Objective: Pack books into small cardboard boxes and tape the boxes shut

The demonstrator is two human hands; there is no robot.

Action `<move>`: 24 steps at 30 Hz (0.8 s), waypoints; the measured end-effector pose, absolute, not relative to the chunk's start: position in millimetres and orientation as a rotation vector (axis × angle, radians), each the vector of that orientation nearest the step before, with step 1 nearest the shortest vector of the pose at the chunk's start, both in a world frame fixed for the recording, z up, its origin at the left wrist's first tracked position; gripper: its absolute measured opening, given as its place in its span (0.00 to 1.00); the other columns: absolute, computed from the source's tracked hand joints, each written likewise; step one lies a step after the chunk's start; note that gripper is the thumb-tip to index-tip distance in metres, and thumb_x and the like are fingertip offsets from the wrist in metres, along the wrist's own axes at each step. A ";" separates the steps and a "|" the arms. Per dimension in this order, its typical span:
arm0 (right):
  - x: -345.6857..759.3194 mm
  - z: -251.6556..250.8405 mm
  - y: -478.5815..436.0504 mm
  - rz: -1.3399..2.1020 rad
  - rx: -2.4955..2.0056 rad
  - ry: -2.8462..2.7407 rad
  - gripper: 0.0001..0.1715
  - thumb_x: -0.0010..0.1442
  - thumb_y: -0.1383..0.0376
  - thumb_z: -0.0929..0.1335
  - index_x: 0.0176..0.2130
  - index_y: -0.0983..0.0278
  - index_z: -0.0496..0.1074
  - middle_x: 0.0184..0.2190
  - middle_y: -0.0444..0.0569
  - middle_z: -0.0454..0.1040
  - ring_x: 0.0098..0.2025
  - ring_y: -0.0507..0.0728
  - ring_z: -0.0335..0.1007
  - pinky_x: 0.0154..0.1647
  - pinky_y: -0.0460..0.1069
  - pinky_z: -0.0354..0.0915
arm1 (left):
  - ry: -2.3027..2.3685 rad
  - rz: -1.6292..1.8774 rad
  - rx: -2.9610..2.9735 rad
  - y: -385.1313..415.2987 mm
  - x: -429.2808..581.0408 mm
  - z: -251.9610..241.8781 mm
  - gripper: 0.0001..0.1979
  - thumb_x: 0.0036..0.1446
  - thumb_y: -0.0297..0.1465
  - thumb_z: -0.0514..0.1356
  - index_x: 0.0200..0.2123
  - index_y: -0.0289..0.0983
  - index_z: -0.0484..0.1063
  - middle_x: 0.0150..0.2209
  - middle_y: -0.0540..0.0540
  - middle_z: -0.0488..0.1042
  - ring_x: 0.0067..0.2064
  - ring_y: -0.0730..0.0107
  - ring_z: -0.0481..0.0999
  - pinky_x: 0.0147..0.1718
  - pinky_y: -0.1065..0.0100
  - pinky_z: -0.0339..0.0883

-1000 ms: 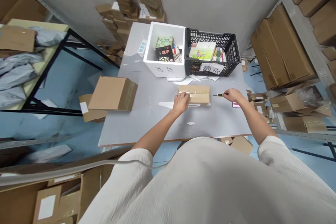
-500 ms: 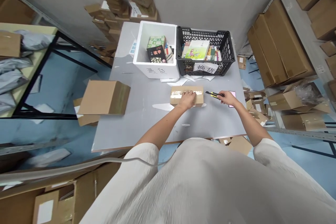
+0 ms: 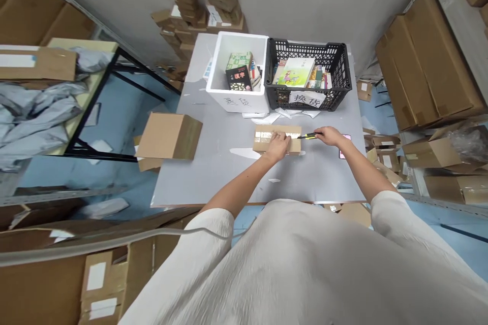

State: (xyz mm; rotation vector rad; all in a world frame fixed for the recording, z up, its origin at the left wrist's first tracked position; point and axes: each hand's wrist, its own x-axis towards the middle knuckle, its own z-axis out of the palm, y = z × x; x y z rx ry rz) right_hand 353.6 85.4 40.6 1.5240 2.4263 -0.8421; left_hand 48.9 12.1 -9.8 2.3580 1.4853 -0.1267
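1 parcel [image 3: 276,138], 1 knife [image 3: 309,136], 2 hands.

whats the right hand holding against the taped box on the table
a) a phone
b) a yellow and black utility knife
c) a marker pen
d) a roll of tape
b: the right hand grips a yellow and black utility knife with its tip at the right end of the small taped cardboard box, which the left hand presses down on the table.
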 end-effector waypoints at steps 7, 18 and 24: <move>352.6 30.8 86.6 -1.096 1.518 2.343 0.22 0.74 0.54 0.66 0.52 0.59 0.86 0.39 0.48 0.85 0.40 0.60 0.74 0.43 0.49 0.64 | 1.494 -0.145 2.368 12.6 47.5 -9.3 0.36 0.62 0.34 0.72 0.71 0.40 0.70 0.67 0.30 0.73 0.70 0.37 0.75 0.80 0.40 0.49; 370.9 17.4 53.3 -1.672 1.641 2.061 0.22 0.69 0.47 0.70 0.45 0.61 0.84 0.30 0.43 0.75 0.26 0.52 0.61 0.27 0.47 0.59 | 1.486 -0.097 2.355 9.9 47.3 -11.2 0.35 0.61 0.34 0.74 0.69 0.40 0.70 0.67 0.31 0.73 0.69 0.39 0.76 0.80 0.41 0.48; 377.5 12.0 33.2 -1.785 1.705 2.019 0.24 0.66 0.43 0.72 0.42 0.61 0.82 0.30 0.43 0.76 0.29 0.52 0.66 0.26 0.45 0.60 | 1.496 -0.073 2.331 9.1 50.4 -8.4 0.32 0.62 0.33 0.73 0.68 0.39 0.71 0.66 0.30 0.73 0.68 0.40 0.77 0.81 0.43 0.49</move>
